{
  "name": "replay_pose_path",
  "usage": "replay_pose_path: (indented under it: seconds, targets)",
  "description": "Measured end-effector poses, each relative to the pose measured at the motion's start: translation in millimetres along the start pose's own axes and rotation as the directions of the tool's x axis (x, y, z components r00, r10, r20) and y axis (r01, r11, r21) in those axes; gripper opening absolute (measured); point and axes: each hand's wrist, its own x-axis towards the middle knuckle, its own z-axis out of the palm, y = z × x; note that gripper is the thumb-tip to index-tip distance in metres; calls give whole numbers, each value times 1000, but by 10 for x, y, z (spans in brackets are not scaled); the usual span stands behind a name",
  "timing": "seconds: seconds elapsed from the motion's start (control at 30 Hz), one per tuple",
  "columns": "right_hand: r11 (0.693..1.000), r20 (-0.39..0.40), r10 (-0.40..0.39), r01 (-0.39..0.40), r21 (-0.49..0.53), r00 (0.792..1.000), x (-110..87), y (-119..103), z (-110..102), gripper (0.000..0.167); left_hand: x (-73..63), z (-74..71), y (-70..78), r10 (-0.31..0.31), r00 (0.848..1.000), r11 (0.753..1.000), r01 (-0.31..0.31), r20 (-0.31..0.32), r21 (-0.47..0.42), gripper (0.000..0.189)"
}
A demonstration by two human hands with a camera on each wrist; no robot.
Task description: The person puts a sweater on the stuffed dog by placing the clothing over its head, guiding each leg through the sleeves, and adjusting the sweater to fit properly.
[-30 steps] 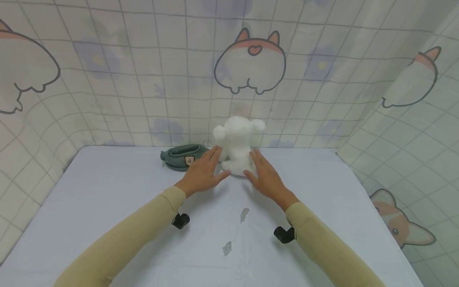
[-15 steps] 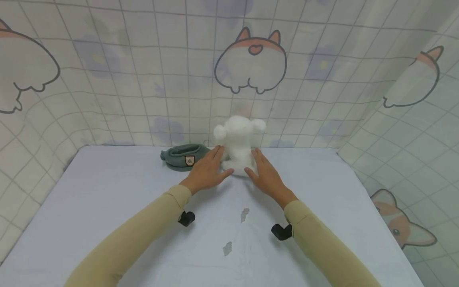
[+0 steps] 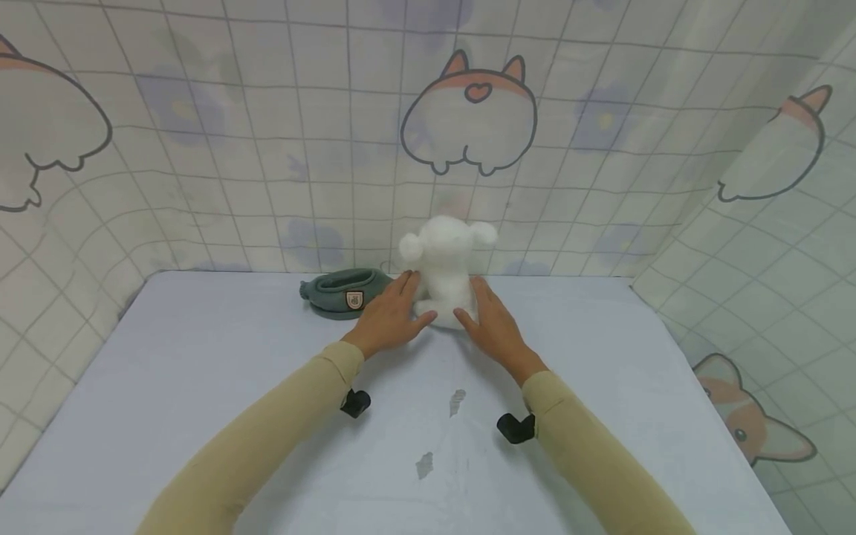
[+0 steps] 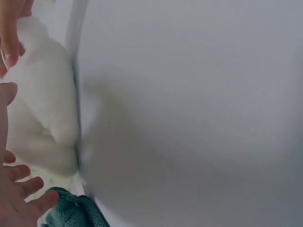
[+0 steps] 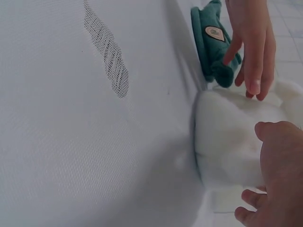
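A white plush toy (image 3: 446,256) with round ears sits upright at the back edge of the table, its back towards me. My left hand (image 3: 391,316) is at its left side and my right hand (image 3: 493,321) at its right, fingers extended and thumbs spread inward. The right fingers appear to touch its flank; whether the left ones press it I cannot tell. Beside the left hand lies a green fabric piece with a hollow opening and a small badge (image 3: 349,291), partly hidden by that hand. In the right wrist view, both hands flank the white plush toy (image 5: 227,142).
The table (image 3: 200,357) has a white cover with two grey worn patches, one being a patch (image 3: 458,402) in front of the toy. A tiled-pattern curtain (image 3: 321,186) with corgi prints stands right behind the toy and along both sides.
My left hand has shifted slightly right towards the toy. The right forearm has drifted a little left, its hand staying at the toy's side. The toy and green fabric piece look unmoved.
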Motion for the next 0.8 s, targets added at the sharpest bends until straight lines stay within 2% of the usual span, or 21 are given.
replay_pose_path:
  seconds: [0.4,0.57,0.67,0.8]
  targets:
    - [998,4,58,-58,32,998,83,6,111,73,81,115,-29,-3,1000,1000,3,-8,19,86]
    - [993,6,92,-92,79,996,122,-18,167,81,97,143,-14,-23,1000,998,23,12,-54,88]
    - [987,8,124,-124,98,992,145,-42,190,84,107,161,-5,-19,1000,996,18,-5,-92,90]
    - [983,-5,160,-159,94,987,170,-82,202,86,124,190,-11,-2,999,996,-1,-33,-93,90]
